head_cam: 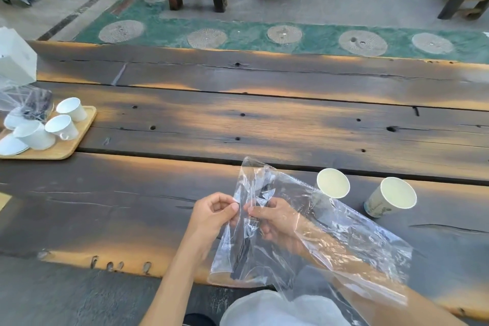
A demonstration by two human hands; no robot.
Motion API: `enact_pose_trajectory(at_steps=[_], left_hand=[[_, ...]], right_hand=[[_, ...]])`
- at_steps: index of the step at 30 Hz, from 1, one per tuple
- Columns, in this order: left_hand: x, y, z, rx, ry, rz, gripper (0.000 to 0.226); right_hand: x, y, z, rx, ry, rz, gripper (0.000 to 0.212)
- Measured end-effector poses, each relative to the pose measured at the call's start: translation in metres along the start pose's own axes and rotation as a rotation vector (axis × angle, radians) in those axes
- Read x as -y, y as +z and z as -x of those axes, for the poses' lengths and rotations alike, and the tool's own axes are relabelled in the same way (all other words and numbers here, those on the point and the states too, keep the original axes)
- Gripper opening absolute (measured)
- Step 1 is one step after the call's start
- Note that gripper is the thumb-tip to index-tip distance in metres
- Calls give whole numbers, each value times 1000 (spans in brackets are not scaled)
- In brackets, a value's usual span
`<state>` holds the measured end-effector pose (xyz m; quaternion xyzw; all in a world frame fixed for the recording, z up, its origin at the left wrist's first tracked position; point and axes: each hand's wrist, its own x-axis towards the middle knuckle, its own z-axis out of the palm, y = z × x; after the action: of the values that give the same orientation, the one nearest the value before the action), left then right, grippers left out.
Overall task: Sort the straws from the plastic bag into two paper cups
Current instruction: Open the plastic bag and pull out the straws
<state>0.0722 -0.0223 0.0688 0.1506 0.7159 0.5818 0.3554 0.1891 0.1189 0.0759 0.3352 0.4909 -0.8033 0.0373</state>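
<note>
A large clear plastic bag (341,235) is held up over the near edge of the dark wooden table (238,119). My left hand (214,213) pinches the bag's edge between thumb and fingers. My right hand (275,217) grips the bag close beside it, partly seen through the film, which drapes over my right forearm. A dark strip shows inside the bag, and I cannot tell whether it is straws. Two empty paper cups stand to the right of the bag: one (333,183) touching the film, the other (391,197) further right.
At the left edge a wooden tray (79,140) carries several white cups and another crumpled plastic bag (29,103). A white box (16,61) stands behind it. Wooden benches stand on the floor beyond the table.
</note>
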Motion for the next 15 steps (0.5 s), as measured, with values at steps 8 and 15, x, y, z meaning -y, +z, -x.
enact_pose_trajectory(at_steps=[8, 15], left_hand=[[17, -11, -15, -187, -76, -20, 8], [47, -17, -31, -385, -277, 138, 10]], right_hand=[[-2, -27, -7, -3, 37, -25, 24], [9, -47, -15, -130, -63, -95, 18]])
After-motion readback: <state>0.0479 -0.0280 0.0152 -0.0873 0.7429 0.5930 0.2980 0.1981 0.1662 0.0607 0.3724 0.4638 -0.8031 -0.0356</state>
